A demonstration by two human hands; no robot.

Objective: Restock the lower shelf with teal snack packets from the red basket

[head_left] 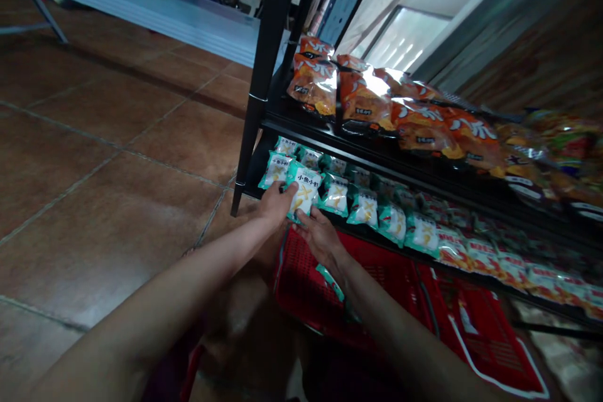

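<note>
A green and white snack bag (305,187) is held between both hands in front of the lower shelf. My left hand (277,202) grips its left edge, thumb on the front. At its lower edge, my right hand (319,232) closes on it with thumb and fingers. Similar bags stand in rows on that shelf, one (277,169) just left of the held bag and another (335,195) just right. Below my right forearm, a red basket (296,276) contains a green snack bag (330,281), partly hidden by the arm.
Orange chip bags (365,100) line the upper shelf of the black rack (257,88). Red and white snack bags (485,257) continue along the lower shelf. A second red basket (499,342) with a white handle sits at right. Brown tiled floor (117,201) extends left, with a pale table (164,12) behind.
</note>
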